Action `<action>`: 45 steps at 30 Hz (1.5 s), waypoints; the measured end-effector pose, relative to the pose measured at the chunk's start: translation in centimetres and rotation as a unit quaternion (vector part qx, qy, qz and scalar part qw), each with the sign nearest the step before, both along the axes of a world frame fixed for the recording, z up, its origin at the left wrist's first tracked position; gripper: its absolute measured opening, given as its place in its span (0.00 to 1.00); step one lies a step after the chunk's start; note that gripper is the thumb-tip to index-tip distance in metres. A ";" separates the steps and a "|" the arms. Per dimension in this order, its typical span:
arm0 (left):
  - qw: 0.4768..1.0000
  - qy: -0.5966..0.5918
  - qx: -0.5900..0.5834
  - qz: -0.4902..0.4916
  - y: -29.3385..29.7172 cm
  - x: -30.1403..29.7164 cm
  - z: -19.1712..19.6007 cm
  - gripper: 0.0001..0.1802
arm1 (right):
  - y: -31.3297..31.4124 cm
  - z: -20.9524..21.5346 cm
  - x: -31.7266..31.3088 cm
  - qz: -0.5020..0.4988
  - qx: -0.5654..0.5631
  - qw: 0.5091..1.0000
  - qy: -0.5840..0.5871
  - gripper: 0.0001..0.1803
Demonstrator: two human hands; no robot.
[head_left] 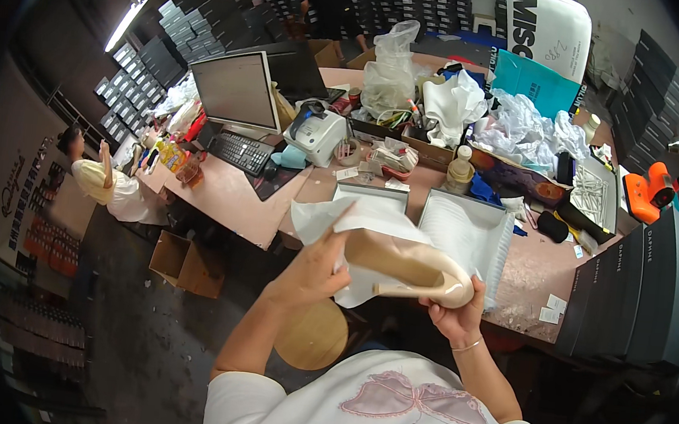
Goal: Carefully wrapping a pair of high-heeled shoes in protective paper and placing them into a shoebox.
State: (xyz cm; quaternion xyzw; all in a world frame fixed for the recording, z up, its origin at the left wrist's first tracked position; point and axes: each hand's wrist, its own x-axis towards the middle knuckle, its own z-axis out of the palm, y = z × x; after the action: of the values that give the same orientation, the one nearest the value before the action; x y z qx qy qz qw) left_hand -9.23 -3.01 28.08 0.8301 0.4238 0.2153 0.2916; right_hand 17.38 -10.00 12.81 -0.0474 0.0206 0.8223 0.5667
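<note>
A shiny beige high-heeled shoe [404, 260] is tilted above the table's near edge, its slim heel turned to the left. My right hand [459, 307] is closed round its rounded back end. At the other end, my left hand [315, 265] is closed on white tissue paper [383, 216], which lies along the shoe; whether those fingers also grip the shoe's front is hidden. Just beyond my hands is an open shoebox [470, 201] with white wrapping [467, 231] in it. A second box-like tray [371, 190] shows partly behind the paper.
Dark shoeboxes [615, 293] are stacked at the right. A monitor [237, 90], keyboard [240, 152] and label printer [316, 136] stand on the left. Crumpled paper [524, 127] and an orange tape dispenser [644, 194] lie beyond. A wooden stool [312, 336] is below; two other people are farther off.
</note>
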 end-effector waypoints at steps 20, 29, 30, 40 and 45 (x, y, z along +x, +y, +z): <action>0.907 -0.130 0.229 -0.330 -0.4 9.5 -4.2 0.10 | 7.4 5.6 -5.2 -0.197 -0.029 0.955 -0.220 0.33; 0.912 -0.153 0.205 -0.320 -0.3 11.1 -8.0 0.20 | 8.8 3.8 -1.6 -0.152 0.056 0.920 -0.357 0.31; 0.911 -0.153 0.213 -0.317 0.2 12.1 -7.6 0.19 | 8.6 3.9 -1.2 -0.152 0.061 0.917 -0.365 0.31; 0.906 -0.332 -0.253 -0.075 1.3 6.2 -13.4 0.24 | 7.2 3.3 1.5 -0.080 0.178 0.851 -0.488 0.29; 0.656 -0.531 -0.515 0.150 2.1 12.8 -12.9 0.40 | 7.3 2.0 -1.1 -0.037 0.259 0.780 -0.568 0.28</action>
State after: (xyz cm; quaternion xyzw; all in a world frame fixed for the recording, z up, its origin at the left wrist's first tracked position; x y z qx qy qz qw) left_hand 3.55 -0.94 15.20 0.2160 0.3582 0.4076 0.8117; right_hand 16.31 -2.73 14.83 -0.3568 -0.5174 0.5986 0.4967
